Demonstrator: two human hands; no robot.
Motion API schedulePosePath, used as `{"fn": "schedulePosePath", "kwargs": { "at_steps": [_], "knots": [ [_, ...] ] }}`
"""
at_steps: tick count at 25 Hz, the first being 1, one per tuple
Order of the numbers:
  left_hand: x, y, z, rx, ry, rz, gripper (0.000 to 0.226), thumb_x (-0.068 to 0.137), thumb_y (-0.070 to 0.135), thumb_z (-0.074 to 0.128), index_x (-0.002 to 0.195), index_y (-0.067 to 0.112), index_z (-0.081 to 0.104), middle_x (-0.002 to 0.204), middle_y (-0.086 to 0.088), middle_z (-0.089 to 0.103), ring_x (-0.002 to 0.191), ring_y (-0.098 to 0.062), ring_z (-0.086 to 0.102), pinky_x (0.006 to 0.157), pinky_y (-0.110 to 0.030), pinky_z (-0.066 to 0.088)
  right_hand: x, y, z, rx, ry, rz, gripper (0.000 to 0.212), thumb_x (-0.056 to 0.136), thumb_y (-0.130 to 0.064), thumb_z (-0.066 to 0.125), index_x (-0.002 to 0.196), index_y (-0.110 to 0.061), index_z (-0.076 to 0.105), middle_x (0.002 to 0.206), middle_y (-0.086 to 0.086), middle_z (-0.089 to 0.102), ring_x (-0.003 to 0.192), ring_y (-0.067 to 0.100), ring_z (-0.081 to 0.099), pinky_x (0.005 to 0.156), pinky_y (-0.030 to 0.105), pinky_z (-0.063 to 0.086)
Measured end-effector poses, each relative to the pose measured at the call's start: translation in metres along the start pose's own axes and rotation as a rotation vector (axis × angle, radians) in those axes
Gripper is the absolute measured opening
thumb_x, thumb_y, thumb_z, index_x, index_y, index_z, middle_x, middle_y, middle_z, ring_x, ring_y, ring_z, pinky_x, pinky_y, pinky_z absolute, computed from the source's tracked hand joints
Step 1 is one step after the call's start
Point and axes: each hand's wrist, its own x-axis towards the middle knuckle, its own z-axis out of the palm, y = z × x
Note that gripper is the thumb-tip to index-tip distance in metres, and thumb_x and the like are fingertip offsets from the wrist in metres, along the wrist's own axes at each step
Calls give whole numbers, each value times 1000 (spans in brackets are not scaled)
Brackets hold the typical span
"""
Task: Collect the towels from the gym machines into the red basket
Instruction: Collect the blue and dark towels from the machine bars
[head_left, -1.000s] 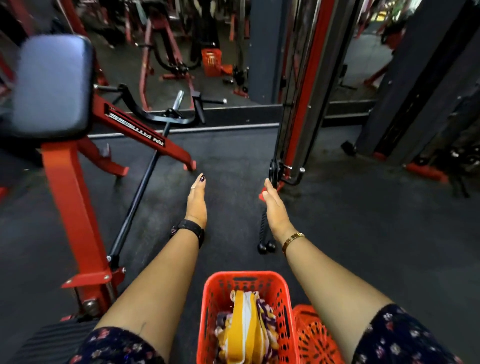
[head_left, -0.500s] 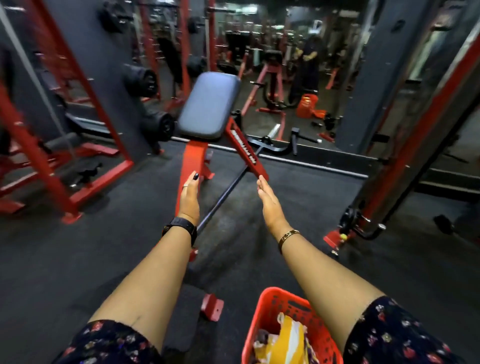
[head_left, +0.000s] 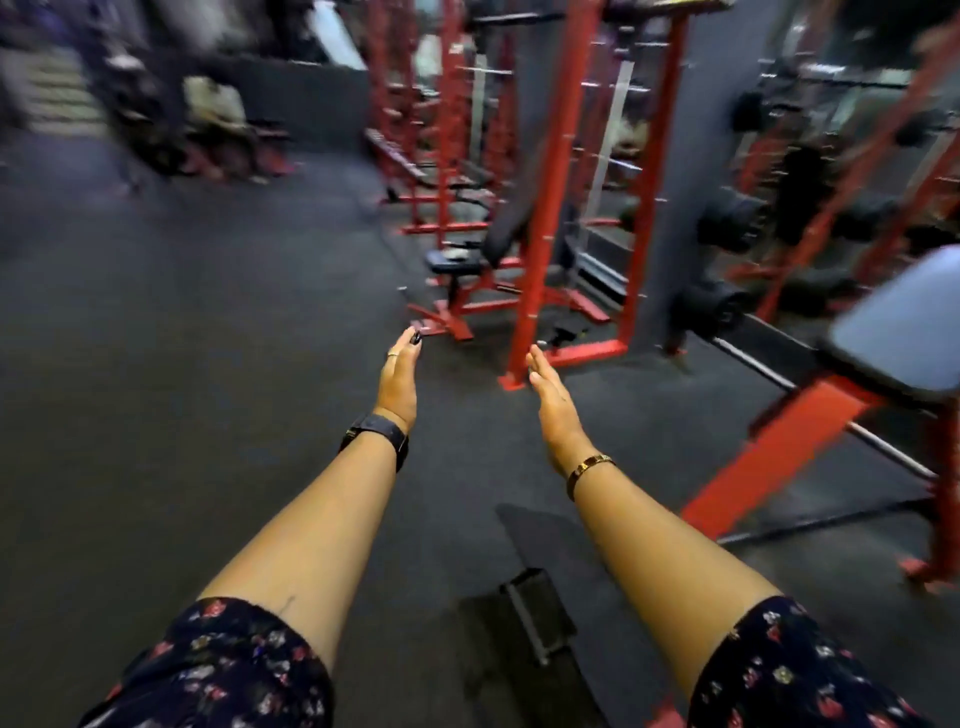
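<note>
Both my arms stretch forward over the dark gym floor. My left hand (head_left: 399, 379) is held out with straight fingers and holds nothing; a black watch sits on its wrist. My right hand (head_left: 551, 400) is likewise flat and empty, with a gold bracelet on the wrist. The red basket is out of view. A pale blurred cloth (head_left: 215, 106), possibly a towel, lies on a machine at the far left; the blur keeps me from telling for sure.
A red rack frame (head_left: 545, 208) stands just ahead of my hands, with a black bench (head_left: 457, 262) behind it. A grey padded seat on a red stand (head_left: 898, 332) is at the right. Weight plates (head_left: 711, 306) hang nearby. A black footplate (head_left: 535, 618) lies on the floor below.
The view has swung left: the padded seat moved from centre to the right edge and the red basket dropped out of view. Both hands stay stretched out and empty.
</note>
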Motion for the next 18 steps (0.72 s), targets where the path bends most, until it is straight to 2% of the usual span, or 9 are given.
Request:
{"fn": "schedulePosePath", "kwargs": {
  "at_steps": [3, 6, 9, 11, 12, 15, 18],
  "knots": [
    [4, 34, -124, 38, 200, 36, 44, 100, 23, 36, 144, 14, 37, 151, -4, 36, 141, -16, 32, 110, -24, 25, 21, -9, 120, 0, -258, 5, 49, 102, -11, 31, 150, -16, 23, 157, -2, 24, 144, 10, 21, 107, 16, 17],
    [-18, 70, -244, 79, 421, 83, 47, 97, 32, 41, 142, 21, 39, 150, -2, 38, 139, -14, 34, 106, -23, 25, 29, -13, 240, -30, -519, -16, 49, 103, -14, 30, 150, -20, 21, 158, -4, 21, 145, 9, 18, 110, 20, 15],
    [-39, 103, -343, 120, 628, 127, 47, 97, 35, 40, 140, 18, 43, 149, -22, 35, 140, -22, 35, 105, -23, 24, 30, -25, 344, -55, -705, -42, 49, 103, -22, 29, 151, -26, 19, 158, -8, 19, 145, 9, 16, 116, 30, 13],
    [-51, 126, -393, 131, 728, 142, 46, 98, 33, 38, 140, 16, 44, 149, -27, 31, 141, -23, 34, 106, -22, 23, 30, -34, 403, -49, -811, -45, 49, 103, -27, 28, 150, -32, 18, 158, -12, 17, 145, 7, 14, 117, 34, 11],
    [-56, 137, -416, 129, 778, 160, 45, 98, 32, 37, 140, 16, 43, 150, -24, 31, 142, -22, 32, 107, -21, 23, 31, -37, 432, -41, -866, -46, 49, 103, -29, 27, 150, -34, 17, 158, -14, 16, 145, 7, 13, 117, 34, 11],
    [-65, 163, -477, 136, 898, 203, 44, 99, 34, 37, 142, 24, 39, 153, -1, 34, 143, -14, 28, 113, -24, 21, 39, -44, 517, -34, -996, -60, 49, 103, -31, 26, 151, -34, 15, 159, -14, 14, 146, 8, 9, 118, 36, 9],
    [-56, 182, -528, 127, 974, 219, 46, 101, 33, 33, 145, 23, 34, 154, 0, 31, 144, -14, 25, 117, -28, 19, 54, -49, 591, -17, -1092, -66, 49, 103, -33, 25, 151, -32, 13, 159, -13, 11, 147, 9, 8, 119, 37, 8]
  ]
}}
